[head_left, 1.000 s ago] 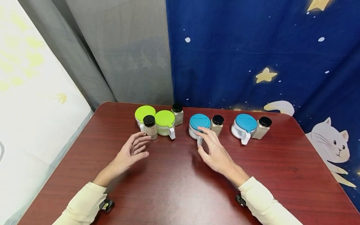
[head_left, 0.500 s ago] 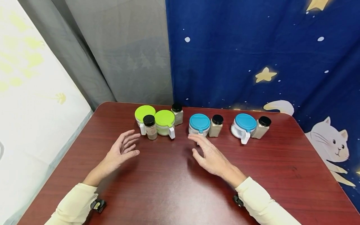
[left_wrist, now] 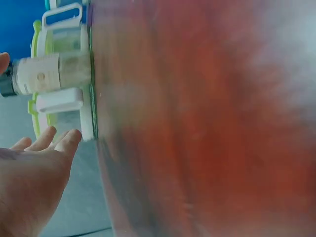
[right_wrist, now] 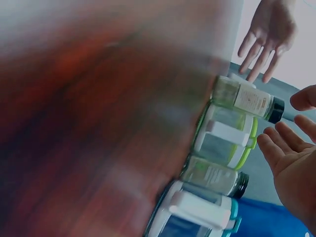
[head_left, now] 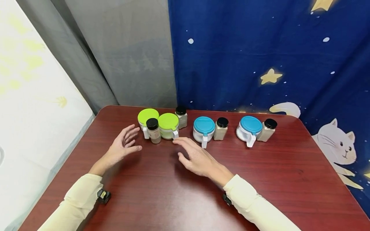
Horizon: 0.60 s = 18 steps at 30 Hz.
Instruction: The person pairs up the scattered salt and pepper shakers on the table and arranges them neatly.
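My left hand (head_left: 121, 146), fingers spread and holding nothing, hovers left of a round spice jar (head_left: 154, 133) with a black lid. That jar stands upright in front of two seasoning pots with green lids, the left pot (head_left: 148, 116) and the right pot (head_left: 168, 122), both with white handles. My right hand (head_left: 196, 158) is empty too, above the table, its fingertips overlapping the right green pot's handle in the head view. In the right wrist view, its relaxed fingers (right_wrist: 284, 140) show beside the spice jar (right_wrist: 249, 100) and green-lidded pot.
Behind the green pots stands a square black-capped jar (head_left: 181, 119). Rightward are a blue-lidded pot (head_left: 204, 125), a square jar (head_left: 221, 131), another blue-lidded pot (head_left: 251, 125) and another square jar (head_left: 267, 131). All line the back of the brown table (head_left: 173, 202), before curtains (head_left: 225, 64).
My right hand has moved left, from the nearer blue-lidded pot to in front of the right green pot. My left hand has drawn back left from the spice jar. The containers stay put.
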{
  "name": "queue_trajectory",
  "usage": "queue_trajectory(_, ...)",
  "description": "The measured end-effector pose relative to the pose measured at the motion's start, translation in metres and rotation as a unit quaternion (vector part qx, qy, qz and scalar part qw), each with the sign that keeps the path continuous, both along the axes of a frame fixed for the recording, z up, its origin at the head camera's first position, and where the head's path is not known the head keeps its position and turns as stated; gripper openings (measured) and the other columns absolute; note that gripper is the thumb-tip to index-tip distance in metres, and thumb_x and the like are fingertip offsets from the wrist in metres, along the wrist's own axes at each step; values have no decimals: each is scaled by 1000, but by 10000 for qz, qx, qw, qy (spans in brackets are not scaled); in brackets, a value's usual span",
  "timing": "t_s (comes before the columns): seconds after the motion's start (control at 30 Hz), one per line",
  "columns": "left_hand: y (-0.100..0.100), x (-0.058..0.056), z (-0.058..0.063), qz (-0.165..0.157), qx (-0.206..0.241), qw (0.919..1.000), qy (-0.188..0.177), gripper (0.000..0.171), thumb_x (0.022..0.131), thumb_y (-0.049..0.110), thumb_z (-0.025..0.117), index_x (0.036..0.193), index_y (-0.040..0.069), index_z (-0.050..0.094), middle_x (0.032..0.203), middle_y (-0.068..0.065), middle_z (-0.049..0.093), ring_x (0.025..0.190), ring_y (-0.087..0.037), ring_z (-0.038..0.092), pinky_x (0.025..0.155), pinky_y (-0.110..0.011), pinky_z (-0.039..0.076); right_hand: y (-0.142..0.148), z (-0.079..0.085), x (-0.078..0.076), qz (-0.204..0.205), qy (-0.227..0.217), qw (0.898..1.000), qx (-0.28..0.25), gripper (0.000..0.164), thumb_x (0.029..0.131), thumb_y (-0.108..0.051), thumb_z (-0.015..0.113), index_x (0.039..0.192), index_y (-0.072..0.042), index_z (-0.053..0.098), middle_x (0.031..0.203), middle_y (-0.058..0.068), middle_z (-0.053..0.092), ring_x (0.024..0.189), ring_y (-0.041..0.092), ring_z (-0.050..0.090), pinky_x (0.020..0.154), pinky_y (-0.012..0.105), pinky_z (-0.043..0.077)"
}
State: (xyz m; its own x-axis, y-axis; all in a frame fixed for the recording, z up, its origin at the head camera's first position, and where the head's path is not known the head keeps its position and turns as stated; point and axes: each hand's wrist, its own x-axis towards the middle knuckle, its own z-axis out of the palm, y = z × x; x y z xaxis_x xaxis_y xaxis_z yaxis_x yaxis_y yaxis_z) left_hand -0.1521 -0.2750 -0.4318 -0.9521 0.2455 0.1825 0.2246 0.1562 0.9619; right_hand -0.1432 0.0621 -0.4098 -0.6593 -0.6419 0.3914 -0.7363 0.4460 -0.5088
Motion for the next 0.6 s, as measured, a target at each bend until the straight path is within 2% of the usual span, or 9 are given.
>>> queue_trajectory(0.2, -3, -13, 2, 49, 134, 9998, -161, 92, 88, -11, 70, 160, 1, 15, 160, -28, 26, 146, -44, 22, 114, -49, 28, -23, 12, -5, 71, 88, 9998, 175, 45, 99, -16, 60, 144, -10, 54, 148, 3, 48, 138, 11, 40, 111, 33, 37)
queue_trajectory(0.3, -1, -19, 4, 55, 168, 9996, -238, 95, 87, -11, 71, 160, 2, 12, 162, -25, 23, 148, -43, 19, 114, -55, 24, -34, 19, -8, 83, 145, 9992, 361, 46, 99, -18, 60, 145, -10, 53, 149, 3, 47, 138, 12, 40, 107, 34, 41)
queue_trajectory(0.47, 4, -26, 6, 250, -79, 9991, -342, 100, 86, -7, 75, 161, 2, 10, 163, -23, 20, 148, -42, 20, 113, -60, 23, -49, 23, -19, 58, 239, 9973, 691, 48, 100, -18, 58, 147, -11, 50, 150, 3, 45, 137, 12, 40, 102, 32, 46)
queue_trajectory(0.6, 8, -34, 8, 363, -300, 9982, -385, 106, 85, -5, 77, 162, 5, 5, 165, -22, 12, 149, -41, 16, 114, -60, 23, -54, 26, -29, -96, 137, 9973, 711, 50, 100, -18, 58, 148, -13, 48, 153, 5, 42, 140, 13, 37, 103, 34, 45)
